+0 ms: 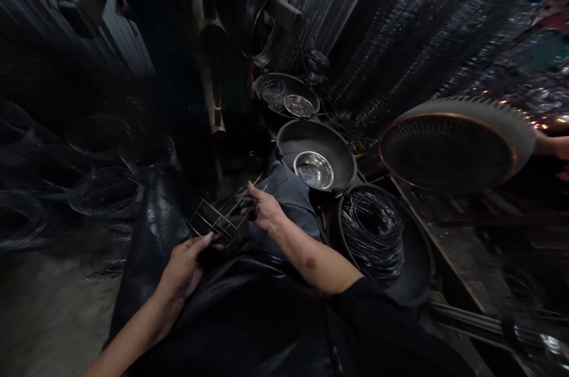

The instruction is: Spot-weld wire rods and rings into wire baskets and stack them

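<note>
A small wire frame [216,218] of thin crossed metal rods is held between my two hands, above my lap. My left hand [185,262] grips its lower edge, the thumb pressed on a rod. On the upper right side, my right hand [263,206] pinches the frame between thumb and fingers. Parts of the frame are dark and hard to make out against the black apron [155,246]. Right of my knee, a steel bowl [323,157] with small metal pieces sits in a dark round basin [340,149].
Behind is another basin [262,83] with wire pieces and a small bowl. A third basin [420,273] holds wire rings [371,232]. A fan [448,149] stands at right, a person's hand [562,149] beyond it. Wire hoops [104,193] lie left. Dark machinery [208,39] stands ahead.
</note>
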Motion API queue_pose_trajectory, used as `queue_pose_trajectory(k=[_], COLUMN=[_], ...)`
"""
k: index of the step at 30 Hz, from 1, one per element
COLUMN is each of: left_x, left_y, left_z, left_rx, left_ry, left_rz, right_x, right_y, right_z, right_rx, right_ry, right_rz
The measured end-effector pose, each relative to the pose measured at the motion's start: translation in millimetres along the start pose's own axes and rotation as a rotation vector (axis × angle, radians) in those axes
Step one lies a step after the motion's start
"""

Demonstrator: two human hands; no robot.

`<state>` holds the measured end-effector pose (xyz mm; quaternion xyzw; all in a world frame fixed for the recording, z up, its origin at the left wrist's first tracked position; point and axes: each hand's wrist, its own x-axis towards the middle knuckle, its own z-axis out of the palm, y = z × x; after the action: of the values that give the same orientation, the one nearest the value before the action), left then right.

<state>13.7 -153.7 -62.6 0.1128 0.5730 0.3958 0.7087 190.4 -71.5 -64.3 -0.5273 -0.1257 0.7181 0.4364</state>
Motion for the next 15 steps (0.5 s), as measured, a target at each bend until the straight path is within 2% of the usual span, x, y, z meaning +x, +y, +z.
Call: queue_pose_trajectory(k=[4,6,10,15], left_x=[-6.0,-5.6,2.2,13.0], left_y=[-8.9,-7.0,3.0,-1.3], left_z=[-16.7,-20.1,-14.2,-9.4], left_rx=[0.105,0.034,-0.255,-0.355], left_ry=[-0.100,-0.129,-0.017,0.031], left_rz=[-0.093,-0.146,-0.186,-0.200], right_x=[-15.7,-20.7,-20.1,-19.0], right_y=[7.4,11.5,18.1,26.3], right_z=[-20.7,-28.4,-31.0,-21.6], right_rx=[0.020,0.022,0.009,0.018], right_ry=[-0.055,-0.078,-0.066,-0.042], right_rz=[-0.026,-0.036,-0.037,-0.021])
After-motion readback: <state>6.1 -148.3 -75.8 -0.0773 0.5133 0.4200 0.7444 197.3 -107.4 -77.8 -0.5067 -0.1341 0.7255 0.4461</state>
